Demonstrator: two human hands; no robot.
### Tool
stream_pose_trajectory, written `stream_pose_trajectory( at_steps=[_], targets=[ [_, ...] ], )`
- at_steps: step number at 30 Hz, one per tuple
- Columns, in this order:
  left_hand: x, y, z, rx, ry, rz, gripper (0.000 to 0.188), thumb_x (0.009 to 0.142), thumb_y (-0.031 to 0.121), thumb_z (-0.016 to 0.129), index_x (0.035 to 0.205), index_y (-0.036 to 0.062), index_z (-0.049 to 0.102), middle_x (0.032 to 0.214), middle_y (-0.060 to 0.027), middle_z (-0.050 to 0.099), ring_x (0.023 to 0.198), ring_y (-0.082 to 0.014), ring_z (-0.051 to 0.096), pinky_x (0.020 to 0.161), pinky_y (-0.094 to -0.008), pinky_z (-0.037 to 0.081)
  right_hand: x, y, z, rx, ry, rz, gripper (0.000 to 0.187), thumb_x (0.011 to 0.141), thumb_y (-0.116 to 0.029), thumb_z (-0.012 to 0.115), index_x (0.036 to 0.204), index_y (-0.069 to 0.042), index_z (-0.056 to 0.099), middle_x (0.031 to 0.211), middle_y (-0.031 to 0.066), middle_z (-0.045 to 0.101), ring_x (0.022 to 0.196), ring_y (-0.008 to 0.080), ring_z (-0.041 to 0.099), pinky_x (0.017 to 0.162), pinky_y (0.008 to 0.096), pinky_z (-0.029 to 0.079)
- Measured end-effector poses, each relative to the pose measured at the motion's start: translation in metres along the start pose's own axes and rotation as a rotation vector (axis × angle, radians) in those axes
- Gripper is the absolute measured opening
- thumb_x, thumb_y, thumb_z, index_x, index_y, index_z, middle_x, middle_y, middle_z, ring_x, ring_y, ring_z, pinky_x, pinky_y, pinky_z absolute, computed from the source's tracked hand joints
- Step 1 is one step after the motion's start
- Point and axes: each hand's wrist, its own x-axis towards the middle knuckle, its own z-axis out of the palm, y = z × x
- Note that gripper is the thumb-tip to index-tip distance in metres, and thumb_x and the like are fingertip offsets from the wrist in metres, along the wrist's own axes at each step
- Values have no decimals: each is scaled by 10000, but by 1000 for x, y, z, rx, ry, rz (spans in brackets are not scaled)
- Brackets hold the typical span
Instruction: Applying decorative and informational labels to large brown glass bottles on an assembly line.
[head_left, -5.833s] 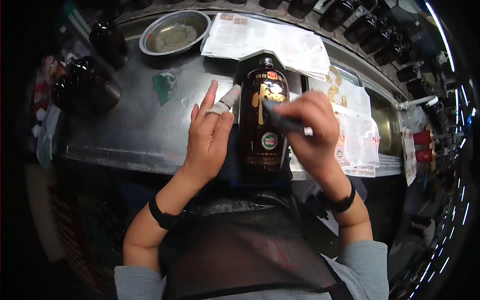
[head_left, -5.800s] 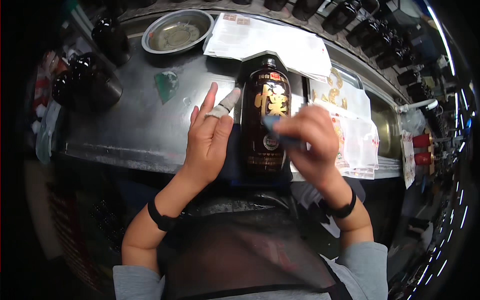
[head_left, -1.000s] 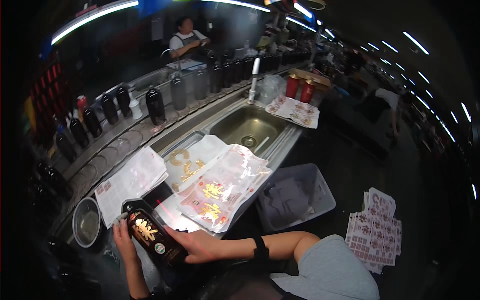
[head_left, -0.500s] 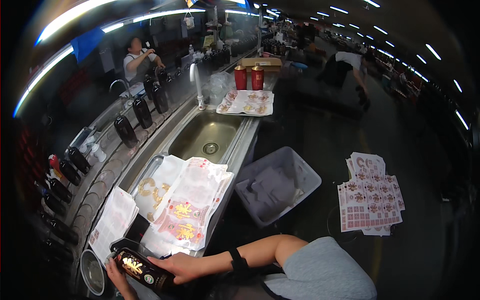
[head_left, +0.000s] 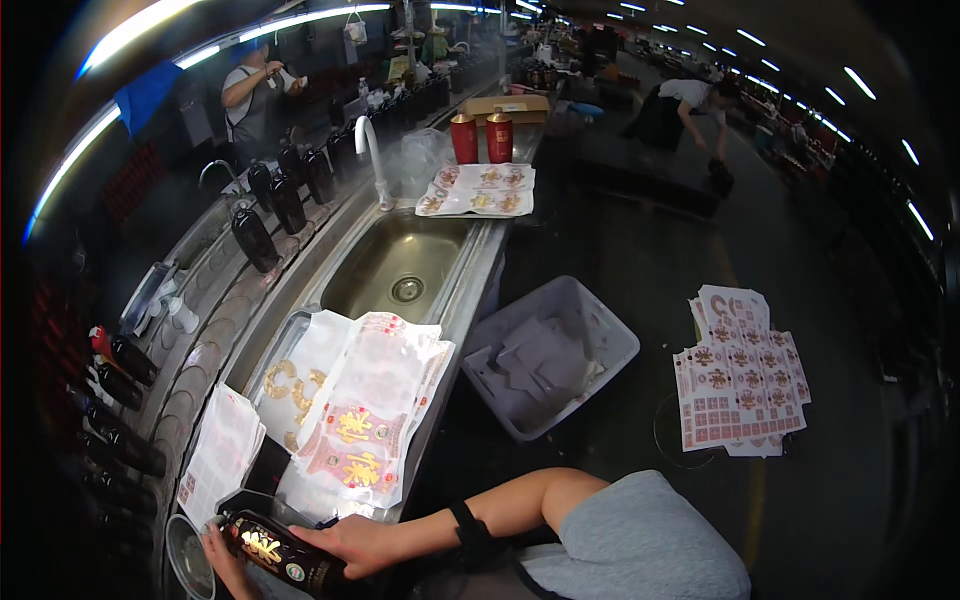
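Note:
A dark glossy bottle (head_left: 296,562) with gold lettering and a small round emblem lies tilted at the lower left, between my hands. My right hand (head_left: 356,545) grips it from the right, fingers along its upper side. Against its left side press the fingers of my left hand (head_left: 228,562), partly cut off by the lower edge. Beside that hand stands a clear round bowl (head_left: 183,548). Just beyond the bottle lie a stack of red-and-gold decal sheets (head_left: 375,425) and a pile of paler sheets (head_left: 222,450). A tray (head_left: 290,335) holds a white sheet with gold pieces.
Past the sheets is a steel sink (head_left: 385,265) with a white faucet (head_left: 372,160). Two red bottles (head_left: 498,138) stand behind it. A grey bin (head_left: 590,375) sits right of the counter. Dark bottles (head_left: 254,240) line the conveyor. Co-workers stand across the line and at far right.
My view has shifted slightly, so the counter sits a little further left and up. Both hands keep hold of the bottle, almost unmoved. The co-worker across the line has shifted their arms.

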Motion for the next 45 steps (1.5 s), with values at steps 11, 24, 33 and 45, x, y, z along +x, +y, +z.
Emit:
stream_pose_trajectory(
  at_steps=[11,24,33,45],
  targets=[
    [20,-31,-29,-103,-45,25,291,1023,327,542,1149,65,541,954,-74,662,826,-157,678,668,-256,533,2,-5,-2,-2,-81,16,1130,608,-142,638,1567,-32,51,1082,271,621,831,454,641,743,480,537],
    [-3,-6,-4,33,-68,140,219,1056,268,489,1123,64,535,1021,-8,537,904,-86,501,790,-237,422,8,-11,-3,-94,-170,112,1083,640,-120,658,1552,7,89,1017,256,626,845,430,646,735,468,528],
    [0,2,-9,-31,-100,-24,283,1028,369,515,1135,107,524,846,2,567,722,-81,559,620,-236,439,3,-31,-11,-18,-99,143,954,666,-201,704,1493,33,289,808,233,628,770,422,639,664,474,507],
    [-121,142,-53,105,-175,-39,76,958,85,639,985,15,652,780,-40,617,625,-135,564,539,-244,437,-24,-98,-45,201,-165,-190,748,866,-333,756,1520,-206,415,1203,153,696,853,338,708,703,347,532]
  ],
)
